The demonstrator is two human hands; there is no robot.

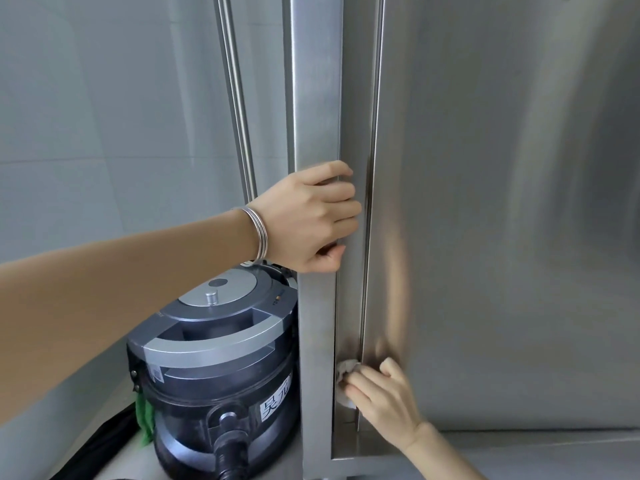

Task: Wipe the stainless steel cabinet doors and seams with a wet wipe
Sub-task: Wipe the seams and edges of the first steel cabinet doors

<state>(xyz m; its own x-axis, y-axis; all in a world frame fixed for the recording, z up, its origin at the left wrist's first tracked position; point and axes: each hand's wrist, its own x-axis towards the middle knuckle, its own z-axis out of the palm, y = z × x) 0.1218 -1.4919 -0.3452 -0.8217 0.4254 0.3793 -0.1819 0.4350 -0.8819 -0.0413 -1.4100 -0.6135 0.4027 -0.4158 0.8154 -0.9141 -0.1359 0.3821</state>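
A crumpled white wet wipe is pressed low into the narrow vertical seam, near the bottom left corner of a large brushed stainless steel cabinet door. The right hand reaches up from the lower edge of the view. Its grip is closed on the wipe, with the fingers curled round it and pushing it into the recess.

Higher up, the left hand holds the upright stainless steel post just left of the seam. Its grip wraps the post's right edge, with the fingers hooked into the recess and the thumb beneath. Thin silver bangles circle that wrist.

To the left of the post stands a dark grey canister vacuum cleaner with a silver lid and a white label bearing handwritten characters. A black hose plugs into its front, and a green cloth hangs at its left side. Behind it a slim metal tube rises against a pale tiled wall.
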